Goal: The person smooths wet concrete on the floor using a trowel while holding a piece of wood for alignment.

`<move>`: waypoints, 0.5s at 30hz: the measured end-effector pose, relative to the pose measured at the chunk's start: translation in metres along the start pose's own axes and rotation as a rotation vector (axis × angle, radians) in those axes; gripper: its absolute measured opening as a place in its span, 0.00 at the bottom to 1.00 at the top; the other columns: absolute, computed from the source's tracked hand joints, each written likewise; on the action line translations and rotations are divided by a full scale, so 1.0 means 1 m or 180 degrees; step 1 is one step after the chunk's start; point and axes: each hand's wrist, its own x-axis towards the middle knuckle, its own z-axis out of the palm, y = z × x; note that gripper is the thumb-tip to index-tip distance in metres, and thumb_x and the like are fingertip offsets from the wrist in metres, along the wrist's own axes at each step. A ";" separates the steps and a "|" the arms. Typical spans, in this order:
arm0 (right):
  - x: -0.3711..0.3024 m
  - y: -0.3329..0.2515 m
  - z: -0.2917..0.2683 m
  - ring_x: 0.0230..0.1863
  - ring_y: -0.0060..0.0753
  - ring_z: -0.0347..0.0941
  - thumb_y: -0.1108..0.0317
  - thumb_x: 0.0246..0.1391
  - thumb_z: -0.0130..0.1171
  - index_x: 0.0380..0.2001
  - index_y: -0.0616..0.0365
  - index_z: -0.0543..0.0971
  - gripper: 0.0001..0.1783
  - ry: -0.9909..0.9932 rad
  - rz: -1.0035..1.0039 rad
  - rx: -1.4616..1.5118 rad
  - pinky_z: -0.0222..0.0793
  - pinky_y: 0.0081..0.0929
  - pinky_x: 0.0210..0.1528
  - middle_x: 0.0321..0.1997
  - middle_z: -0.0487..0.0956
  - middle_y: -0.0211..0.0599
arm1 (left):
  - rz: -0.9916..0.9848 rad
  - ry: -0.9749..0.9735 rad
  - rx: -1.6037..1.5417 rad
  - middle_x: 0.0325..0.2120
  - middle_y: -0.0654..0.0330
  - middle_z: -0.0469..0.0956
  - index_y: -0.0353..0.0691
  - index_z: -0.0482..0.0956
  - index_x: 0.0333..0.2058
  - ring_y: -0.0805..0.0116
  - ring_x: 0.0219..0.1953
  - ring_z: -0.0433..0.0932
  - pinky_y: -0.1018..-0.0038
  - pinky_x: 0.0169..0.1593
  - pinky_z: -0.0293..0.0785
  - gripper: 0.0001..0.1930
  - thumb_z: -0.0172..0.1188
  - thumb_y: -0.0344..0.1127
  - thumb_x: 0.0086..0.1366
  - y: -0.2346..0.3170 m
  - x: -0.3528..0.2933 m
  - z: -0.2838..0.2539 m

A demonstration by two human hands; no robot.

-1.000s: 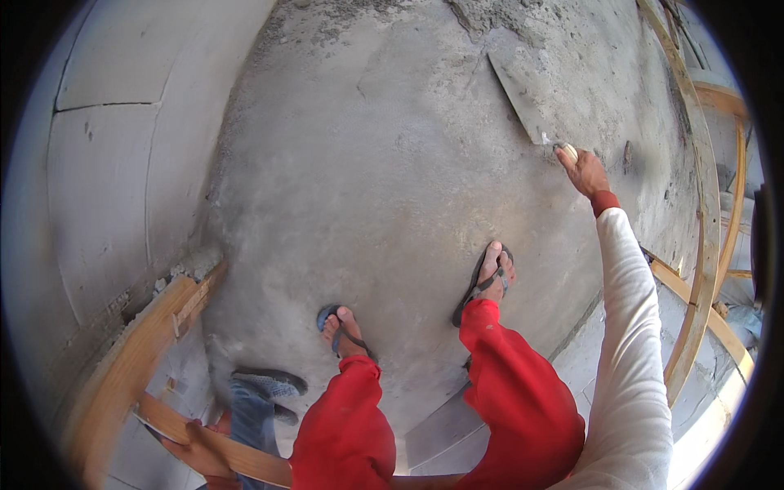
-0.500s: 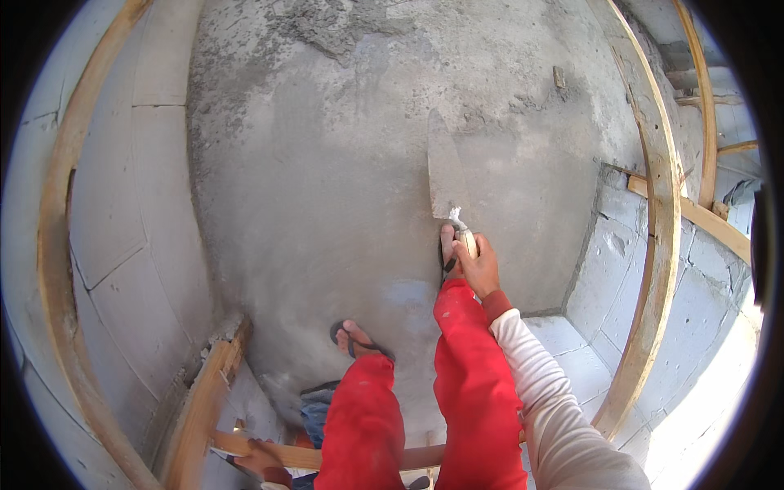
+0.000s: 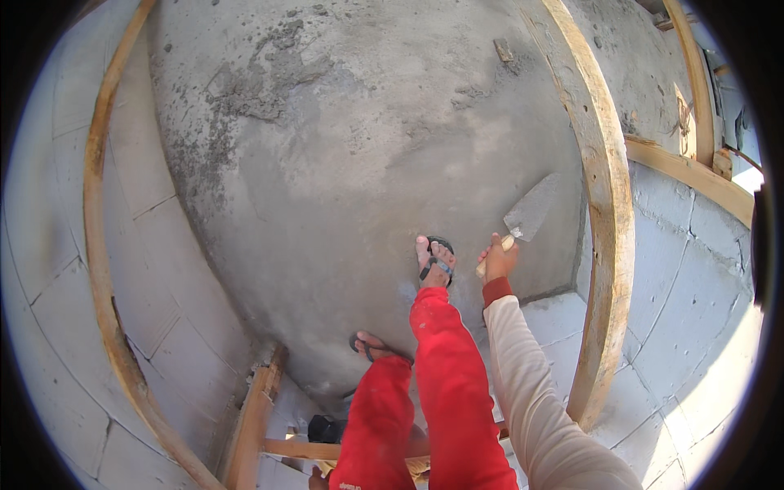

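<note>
My right hand (image 3: 500, 259) is closed round the pale wooden handle of a trowel (image 3: 532, 210). The trowel's grey, pointed blade lies flat against or close over the smooth, damp-looking cement surface (image 3: 343, 212), near its right edge. Only a small part of my left hand (image 3: 317, 480) shows at the bottom edge, by a wooden crosspiece (image 3: 302, 449); its fingers are too cut off to read. My feet, in dark sandals (image 3: 441, 260), stand on the cement, the right one just left of the trowel hand.
Long wooden posts (image 3: 606, 204) rise on both sides, bent by the lens. Pale block walls (image 3: 163, 269) flank the cement. Rough mortar lumps (image 3: 265, 82) lie at the far left, and a small wooden piece (image 3: 503, 51) at the far right. A wooden beam (image 3: 260, 416) stands at lower left.
My right hand has carried the trowel rightward, and its blade has turned from pointing straight away to far right. My left hand has mostly left the picture. The view has shifted and tilted.
</note>
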 end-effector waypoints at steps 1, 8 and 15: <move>-0.004 0.007 0.008 0.16 0.25 0.67 0.66 0.63 0.62 0.43 0.55 0.67 0.13 0.0030 0.0075 -0.0026 0.67 0.27 0.15 0.23 0.70 0.31 | 0.0879 -0.0195 0.0413 0.44 0.53 0.80 0.36 0.74 0.54 0.59 0.40 0.81 0.64 0.39 0.80 0.24 0.61 0.48 0.67 0.009 -0.001 -0.011; 0.006 0.019 0.048 0.17 0.30 0.71 0.69 0.62 0.59 0.43 0.58 0.66 0.13 0.0681 0.0340 0.0190 0.69 0.30 0.15 0.25 0.73 0.37 | 0.2075 0.0473 0.0426 0.39 0.59 0.78 0.36 0.76 0.39 0.71 0.34 0.79 0.74 0.38 0.77 0.04 0.57 0.27 0.66 0.419 -0.137 0.068; -0.053 -0.009 0.183 0.32 0.57 0.81 0.67 0.61 0.58 0.50 0.57 0.64 0.19 -0.0110 -0.0489 -0.1304 0.76 0.49 0.36 0.36 0.80 0.54 | 0.2791 -0.0805 -0.0415 0.44 0.56 0.78 0.33 0.75 0.48 0.72 0.38 0.79 0.74 0.42 0.80 0.11 0.57 0.20 0.68 0.620 -0.195 0.190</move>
